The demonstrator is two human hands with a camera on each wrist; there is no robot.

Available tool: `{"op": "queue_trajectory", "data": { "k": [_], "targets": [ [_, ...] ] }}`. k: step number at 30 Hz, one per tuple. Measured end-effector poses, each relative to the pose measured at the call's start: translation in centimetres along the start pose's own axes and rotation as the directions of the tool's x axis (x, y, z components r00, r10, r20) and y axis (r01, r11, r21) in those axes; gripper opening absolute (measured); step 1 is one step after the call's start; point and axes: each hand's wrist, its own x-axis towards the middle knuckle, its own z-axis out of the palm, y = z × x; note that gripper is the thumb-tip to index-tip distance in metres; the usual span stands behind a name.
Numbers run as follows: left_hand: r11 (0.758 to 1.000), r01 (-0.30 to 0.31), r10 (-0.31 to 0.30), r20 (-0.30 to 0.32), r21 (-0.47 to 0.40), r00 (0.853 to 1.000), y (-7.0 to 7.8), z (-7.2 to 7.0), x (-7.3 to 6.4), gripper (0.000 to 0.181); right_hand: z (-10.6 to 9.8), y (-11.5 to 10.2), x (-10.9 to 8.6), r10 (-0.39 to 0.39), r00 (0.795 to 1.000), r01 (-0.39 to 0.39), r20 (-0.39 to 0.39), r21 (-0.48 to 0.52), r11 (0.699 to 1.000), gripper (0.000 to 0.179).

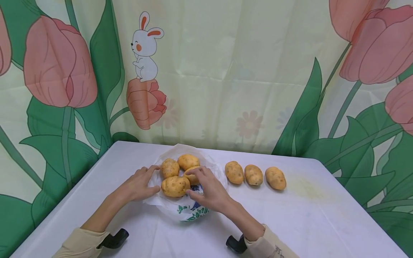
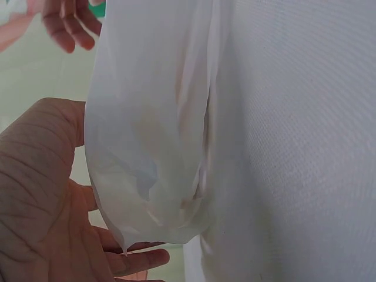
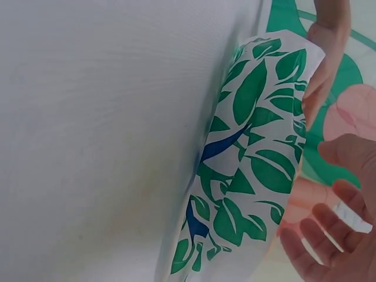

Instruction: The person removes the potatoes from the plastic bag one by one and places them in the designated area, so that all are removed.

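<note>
Four potatoes sit in the white plastic bag (image 1: pixel 184 214) in front of you: the front potato (image 1: pixel 175 187), the left potato (image 1: pixel 170 168) behind it, the back potato (image 1: pixel 188 161) and the right potato (image 1: pixel 190 179), partly hidden by your fingers. Three more lie in a row on the desk (image 1: pixel 306 225), to the bag's right: the near potato (image 1: pixel 234 172), the middle potato (image 1: pixel 253 175) and the far potato (image 1: pixel 275 178).

Your left grip (image 1: pixel 139 185) stands at the bag's left side, thumb and fingers apart, clamped on nothing. Your right grip (image 1: pixel 209 190) also has its fingers apart, reaching over the right potato; whether a fingertip touches it, I cannot tell. In the right wrist view your fingers stand beside the wall with the printed leaves (image 3: pixel 249 93), holding nothing.

The step in hand seems to be handling the bagged potatoes. Take one at a time, bringing thumb and fingers round its widest part, since a rounded potato probably rolls out of a tip pinch. Keep the limp plastic from under your fingertips, or the bag may drag along. With both hands crowding the front potato, let one steady its neighbours. Work from above; a sideways shove could spill the group over the rim.
</note>
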Motion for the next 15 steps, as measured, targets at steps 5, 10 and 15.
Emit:
{"op": "queue_trajectory", "data": {
  "k": [5, 10, 15],
  "targets": [
    [1.000, -0.016, 0.016, -0.008, -0.001, 1.000, -0.1, 0.0, -0.1, 0.070, 0.3, 0.1, 0.5, -0.060, 0.997, 0.061, 0.047, -0.030, 0.998, 0.049],
    [0.999, -0.044, 0.044, -0.030, -0.009, 0.999, -0.2, 0.1, -0.1, 0.070, 0.6, 0.4, 0.9, -0.105, 0.991, 0.111, 0.085, -0.068, 0.992, 0.054],
    [0.999, -0.047, 0.046, -0.030, -0.008, 0.998, -0.2, 0.1, -0.1, 0.071, 1.0, 0.4, 1.4, -0.129, 0.986, 0.138, 0.106, -0.088, 0.987, 0.057]
  ]
}}
